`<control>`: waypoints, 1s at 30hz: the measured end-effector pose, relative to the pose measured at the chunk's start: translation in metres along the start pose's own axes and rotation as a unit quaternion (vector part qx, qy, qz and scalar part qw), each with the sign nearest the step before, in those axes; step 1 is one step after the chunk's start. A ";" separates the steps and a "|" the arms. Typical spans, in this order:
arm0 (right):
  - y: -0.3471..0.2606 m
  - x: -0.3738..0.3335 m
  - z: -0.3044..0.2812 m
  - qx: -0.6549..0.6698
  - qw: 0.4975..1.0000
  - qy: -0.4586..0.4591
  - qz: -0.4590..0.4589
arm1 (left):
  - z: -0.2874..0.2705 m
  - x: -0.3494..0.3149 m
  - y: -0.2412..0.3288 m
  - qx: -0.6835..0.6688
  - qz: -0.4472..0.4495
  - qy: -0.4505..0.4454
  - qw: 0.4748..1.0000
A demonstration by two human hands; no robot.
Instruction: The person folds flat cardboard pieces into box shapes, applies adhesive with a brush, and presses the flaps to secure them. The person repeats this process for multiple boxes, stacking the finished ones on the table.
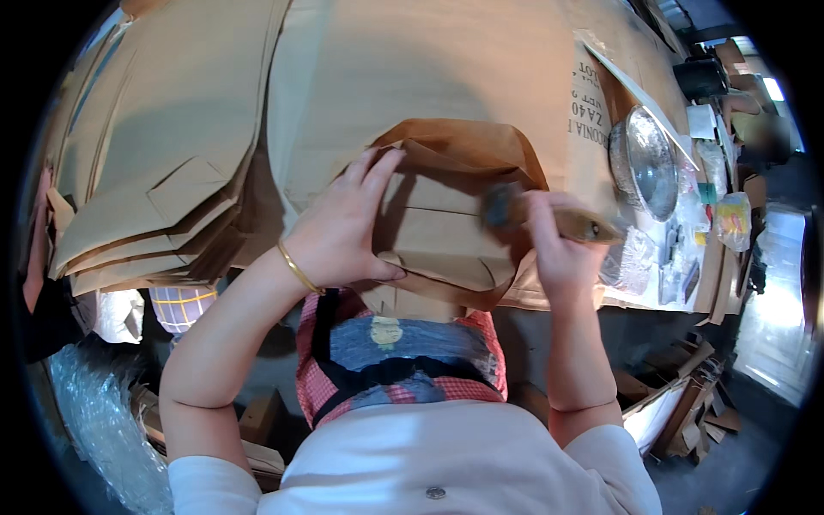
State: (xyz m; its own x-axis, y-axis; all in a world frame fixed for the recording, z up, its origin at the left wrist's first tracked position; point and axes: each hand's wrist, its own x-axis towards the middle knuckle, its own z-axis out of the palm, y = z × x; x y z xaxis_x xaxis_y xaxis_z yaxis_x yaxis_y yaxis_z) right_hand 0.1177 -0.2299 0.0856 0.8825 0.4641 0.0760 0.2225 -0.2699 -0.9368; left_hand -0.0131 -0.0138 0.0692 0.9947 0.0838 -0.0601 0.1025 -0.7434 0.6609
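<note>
A brown paper bag (429, 221) lies near the front edge of the work surface, its near end folded open into a box-like hollow. My left hand (343, 227) rests on the left side of that opening, fingers spread toward the far flap and thumb on the near flap. In my right hand (562, 236) is a brush (592, 225) with a wooden handle, gripped at the right of the opening. Its dark head, smeared by motion, hangs over the right side of the hollow; whether it touches the paper I cannot tell.
Stacked brown paper bags (184, 202) lie at the left, their folded ends overhanging the edge. A metal bowl (648, 163) stands at the right, near crumpled clear plastic (631, 266). Plastic film (103, 421) and cardboard scraps (712, 421) lie below. Another person (755, 120) is at far right.
</note>
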 end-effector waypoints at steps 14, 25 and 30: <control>-0.038 -0.015 -0.071 -0.013 0.997 -0.041 -0.062 | -0.011 -0.009 -0.012 0.122 0.035 -0.085 0.988; -0.006 0.025 0.019 -0.153 0.881 -0.349 -0.280 | -0.005 -0.007 -0.004 0.194 0.042 -0.148 0.969; -0.009 0.013 -0.028 -0.220 0.931 -0.244 -0.159 | 0.000 -0.011 -0.015 0.131 0.058 -0.067 0.987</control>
State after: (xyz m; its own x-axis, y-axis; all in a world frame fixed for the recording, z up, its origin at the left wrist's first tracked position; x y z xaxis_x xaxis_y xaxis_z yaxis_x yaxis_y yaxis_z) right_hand 0.1389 -0.2455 0.1046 0.4737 0.8786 0.0607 0.6837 -0.3234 -0.6542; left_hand -0.0256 -0.0034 0.0595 0.9905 -0.0879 -0.1062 -0.0303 -0.8902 0.4545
